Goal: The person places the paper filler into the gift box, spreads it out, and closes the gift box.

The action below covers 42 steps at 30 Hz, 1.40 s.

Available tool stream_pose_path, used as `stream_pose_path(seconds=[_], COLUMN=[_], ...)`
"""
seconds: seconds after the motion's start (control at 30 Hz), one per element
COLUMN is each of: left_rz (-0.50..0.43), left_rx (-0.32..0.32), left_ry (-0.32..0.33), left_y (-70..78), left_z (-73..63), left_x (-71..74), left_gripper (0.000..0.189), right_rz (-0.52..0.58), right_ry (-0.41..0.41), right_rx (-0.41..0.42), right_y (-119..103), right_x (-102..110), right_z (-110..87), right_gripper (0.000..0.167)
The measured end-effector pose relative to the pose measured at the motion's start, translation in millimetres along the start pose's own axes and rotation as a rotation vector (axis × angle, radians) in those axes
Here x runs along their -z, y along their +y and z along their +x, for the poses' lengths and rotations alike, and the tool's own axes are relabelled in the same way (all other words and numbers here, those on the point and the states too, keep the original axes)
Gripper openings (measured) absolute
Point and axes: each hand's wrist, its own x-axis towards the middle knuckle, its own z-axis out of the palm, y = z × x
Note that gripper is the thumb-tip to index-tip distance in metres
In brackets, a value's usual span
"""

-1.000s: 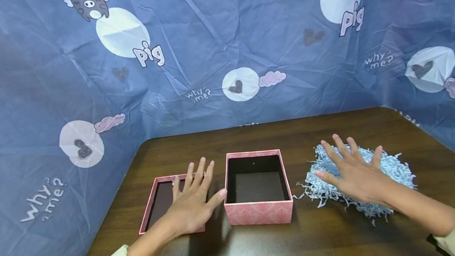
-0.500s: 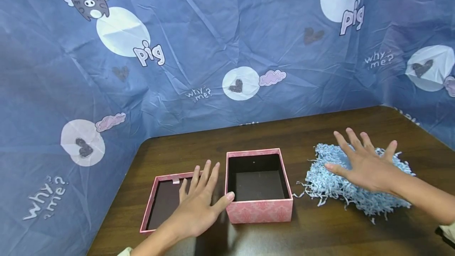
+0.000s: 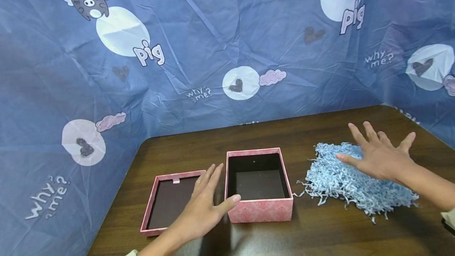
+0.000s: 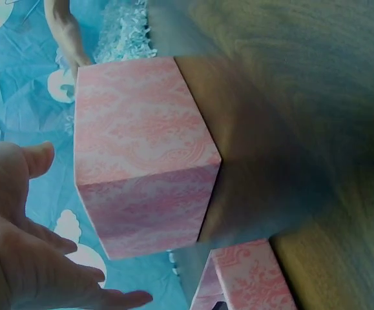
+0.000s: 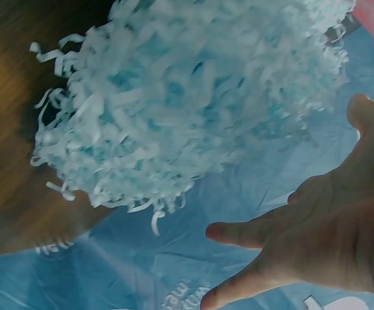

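A pink patterned box [image 3: 260, 211] with a dark inside stands uncovered in the middle of the table. To its left lies its shallow pink lid [image 3: 151, 204], dark inner side up. My left hand [image 3: 200, 212] hovers between lid and box, fingers spread, holding nothing; in the left wrist view it is apart from the box [image 4: 141, 123]. On the right is a loose heap of light blue shredded paper [image 3: 341, 181]. Over the heap's far right part my right hand [image 3: 384, 161] is spread in the air, and the right wrist view shows it apart from the shredded paper [image 5: 174, 110].
The dark wooden table [image 3: 199, 145] has its back edge against a blue cloth [image 3: 199, 50] printed with pigs, hearts and words. The cloth also runs along the left and right sides. A few paper strands stick out toward the box.
My left hand has moved right, from over the lid toward the box, and turned a little. The right hand has moved right and farther away over the shredded paper. Box and lid stay put.
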Motion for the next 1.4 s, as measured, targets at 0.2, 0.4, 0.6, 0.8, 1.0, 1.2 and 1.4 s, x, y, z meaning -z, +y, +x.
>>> stream_pose_path(seconds=[0.2,0.4,0.6,0.8,1.0,1.2,1.4], left_rz=[-0.081,-0.164,-0.229,-0.265,-0.310,-0.378,-0.430], left_rx=[-0.044,-0.076,-0.026,-0.019,-0.033,-0.008,0.016], left_ry=[0.035,0.040,0.012,-0.011,-0.029,-0.053,-0.073], left_y=[-0.8,-4.2,-6.4,-6.9,-6.7,-7.1,-7.4], left_z=[5.7,10.8,13.5,13.8,12.6,12.8,13.2], left_x=[-5.8,-8.5,-10.3,-11.8,-12.2,-12.9,-12.6], left_gripper=[0.084,0.084,0.084,0.079,0.073,0.072,0.072], right_rz=[-0.006,0.090,0.154,0.144,0.142,0.114,0.121], right_ry=[-0.041,-0.127,-0.182,-0.175,-0.168,-0.118,-0.088], right_rx=[-0.011,-0.001,0.062,0.142,0.170,0.216,0.237], right_y=[10.5,18.5,23.6,24.3,21.8,19.4,20.0], right_x=[-3.9,-9.6,-23.2,-38.5,-43.9,-47.7,-50.8], right_z=[7.0,12.0,16.3,14.1,13.1,14.4,17.9], right_gripper=[0.100,0.101,0.108,0.114,0.110,0.096,0.089])
